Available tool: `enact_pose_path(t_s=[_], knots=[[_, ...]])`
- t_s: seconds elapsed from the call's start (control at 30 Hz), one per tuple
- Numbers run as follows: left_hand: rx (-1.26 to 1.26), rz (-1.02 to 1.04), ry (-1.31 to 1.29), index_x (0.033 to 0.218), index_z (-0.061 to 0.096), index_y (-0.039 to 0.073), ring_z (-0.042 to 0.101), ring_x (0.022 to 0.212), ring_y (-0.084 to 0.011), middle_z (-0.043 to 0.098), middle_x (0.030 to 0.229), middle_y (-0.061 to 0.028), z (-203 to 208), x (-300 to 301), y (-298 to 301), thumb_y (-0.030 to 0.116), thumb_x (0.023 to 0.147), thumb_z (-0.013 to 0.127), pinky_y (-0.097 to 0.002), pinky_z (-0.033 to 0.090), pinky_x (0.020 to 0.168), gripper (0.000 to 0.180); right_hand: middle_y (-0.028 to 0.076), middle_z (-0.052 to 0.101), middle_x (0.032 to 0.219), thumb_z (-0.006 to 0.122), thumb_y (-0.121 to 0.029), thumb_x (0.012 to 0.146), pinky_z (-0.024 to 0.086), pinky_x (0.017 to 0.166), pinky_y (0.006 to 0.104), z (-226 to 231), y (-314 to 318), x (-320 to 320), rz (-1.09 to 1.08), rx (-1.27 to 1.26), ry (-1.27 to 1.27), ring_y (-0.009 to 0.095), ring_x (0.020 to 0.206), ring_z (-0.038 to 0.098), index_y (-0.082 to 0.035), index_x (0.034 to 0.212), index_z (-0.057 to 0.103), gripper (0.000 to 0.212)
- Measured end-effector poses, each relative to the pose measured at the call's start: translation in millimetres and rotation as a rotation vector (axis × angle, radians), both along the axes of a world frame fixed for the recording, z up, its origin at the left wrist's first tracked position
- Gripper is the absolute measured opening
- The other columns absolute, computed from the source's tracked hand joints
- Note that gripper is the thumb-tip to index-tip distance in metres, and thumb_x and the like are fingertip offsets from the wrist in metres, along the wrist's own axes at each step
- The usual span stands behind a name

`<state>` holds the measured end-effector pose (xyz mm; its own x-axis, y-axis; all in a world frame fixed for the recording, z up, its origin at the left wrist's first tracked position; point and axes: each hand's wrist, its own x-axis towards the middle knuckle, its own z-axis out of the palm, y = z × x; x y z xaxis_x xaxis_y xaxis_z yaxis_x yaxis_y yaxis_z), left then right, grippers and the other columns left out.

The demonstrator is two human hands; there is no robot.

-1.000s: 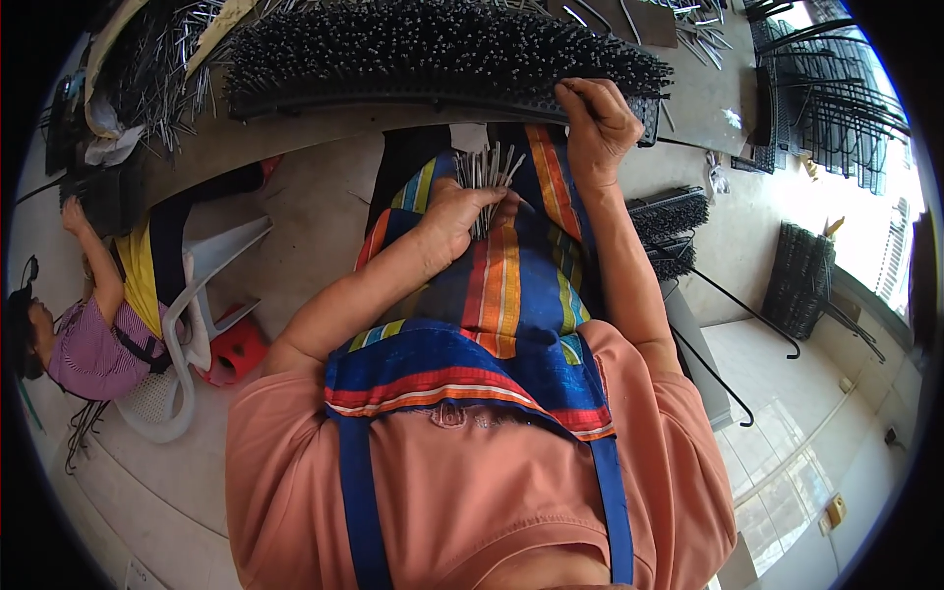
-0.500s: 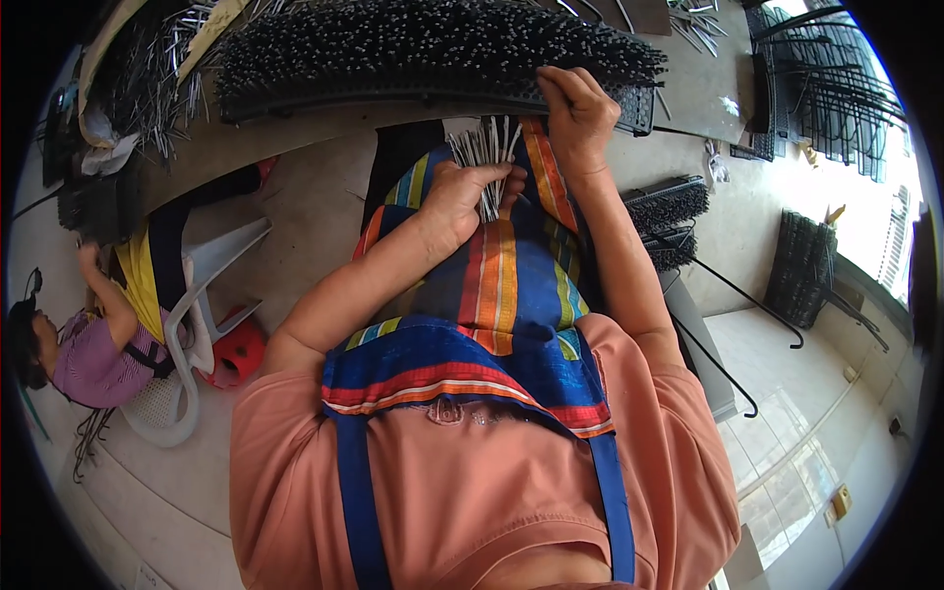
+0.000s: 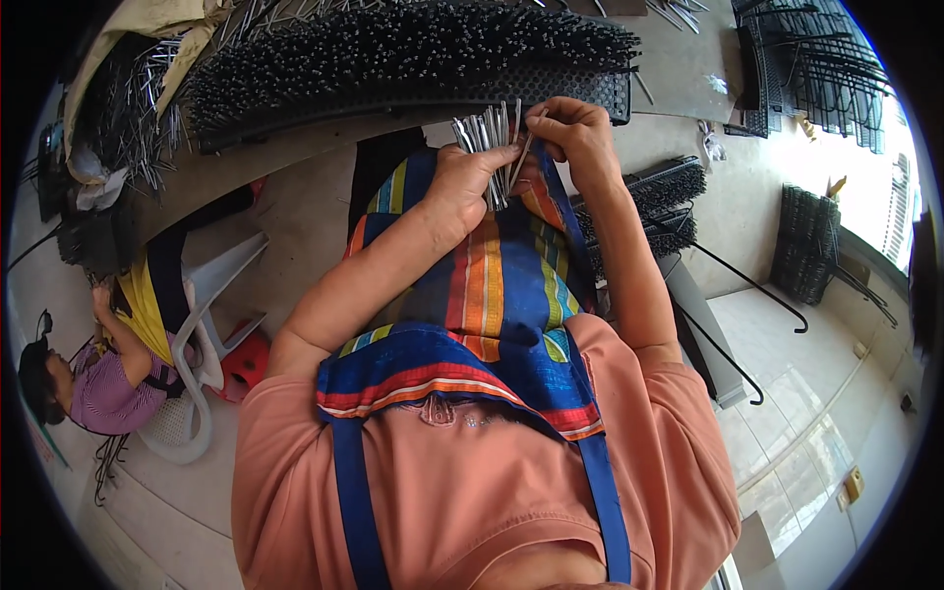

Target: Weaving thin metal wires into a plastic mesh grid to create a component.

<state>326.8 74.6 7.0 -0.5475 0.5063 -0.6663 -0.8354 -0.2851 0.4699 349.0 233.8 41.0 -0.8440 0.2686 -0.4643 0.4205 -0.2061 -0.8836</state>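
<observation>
Left hand [image 3: 460, 189] gripping a bundle of metal strips [image 3: 479, 134], right hand [image 3: 580, 140] pinching one strip [image 3: 528, 147], black bristled panel [image 3: 413, 64] beyond

My bundle of thin metal strips [image 3: 477, 134] is silvery grey, and the long bristled block [image 3: 413, 54] is black, against a drab grey-brown tabletop [image 3: 678, 93]. My cloth apron [image 3: 482, 285] is deep blue, striped in red, orange and yellow-green with fine white lines; its fabric straps [image 3: 359, 501] are plain blue over my salmon-pink shirt [image 3: 472, 501]. The co-worker's top [image 3: 113, 398] is purple, finely striped, beside a yellow cloth [image 3: 147, 315].
</observation>
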Motion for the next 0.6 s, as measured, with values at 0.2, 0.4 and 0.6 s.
enact_pose_path(t_s=[0.2, 0.4, 0.6], knots=[[-0.068, -0.140, 0.097, 0.102, 0.065, 0.000, 0.071, 0.074, -0.0236, 0.070, 0.086, -0.0131, 25.2, -4.5, 2.2, 0.003, 0.089, 0.060, -0.0353, 0.060, 0.062, 0.014, -0.002, 0.059, 0.064, 0.072, -0.007, 0.081, 0.030, 0.046, 0.0202, -4.5, 1.7, 2.3, 0.027, 0.027, -0.056, 0.004, 0.048, 0.043, -0.004, 0.080, 0.067, 0.006], [-0.188, -0.069, -0.147, 0.097, 0.066, 0.002, 0.070, 0.067, -0.0221, 0.070, 0.082, -0.0117, 9.3, -3.3, -1.3, 0.003, 0.087, 0.062, -0.0317, 0.057, 0.054, 0.011, 0.002, 0.062, 0.069, 0.069, -0.002, 0.084, 0.035, 0.049, 0.0192, 0.1, 7.5, -5.1, -0.391, 0.211, 0.351, 0.004, 0.054, 0.047, 0.000, 0.082, 0.068, 0.003], [-0.070, -0.025, -0.014, 0.097, 0.064, 0.003, 0.069, 0.069, -0.0232, 0.069, 0.083, -0.0123, 22.2, 6.8, -1.8, -0.001, 0.085, 0.060, -0.0321, 0.057, 0.057, 0.014, 0.003, 0.067, 0.083, 0.070, 0.008, 0.078, 0.044, 0.057, 0.0208, -18.4, 15.4, -37.3, -0.304, 0.771, 0.770, 0.006, 0.066, 0.056, 0.002, 0.084, 0.069, 0.008]])
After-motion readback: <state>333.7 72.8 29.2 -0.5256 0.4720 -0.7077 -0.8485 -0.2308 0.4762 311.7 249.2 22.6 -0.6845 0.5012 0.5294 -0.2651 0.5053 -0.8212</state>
